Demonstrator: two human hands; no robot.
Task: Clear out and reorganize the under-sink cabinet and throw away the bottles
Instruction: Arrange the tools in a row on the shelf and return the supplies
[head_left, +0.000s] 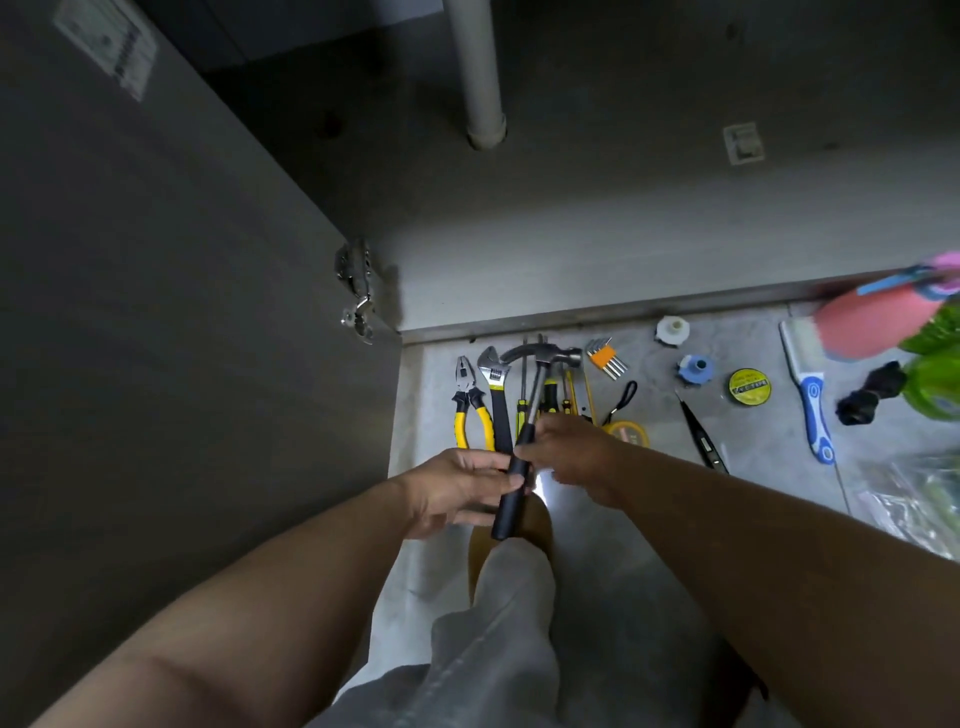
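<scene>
Left hand and right hand, fingers closed round the hammer, above tools on the floor before the open under-sink cabinet; green bottle far right; yellow roll lettered "TAPE"; door sticker illegible.

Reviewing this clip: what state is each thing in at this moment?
cabinet door, swung open
hammer, held by its handle
left grip, curled round the hammer handle
right grip, pinching the hammer handle
pliers, closed, flat on the floor
wrench, flat on the floor
yellow tape roll, flat on the floor
</scene>
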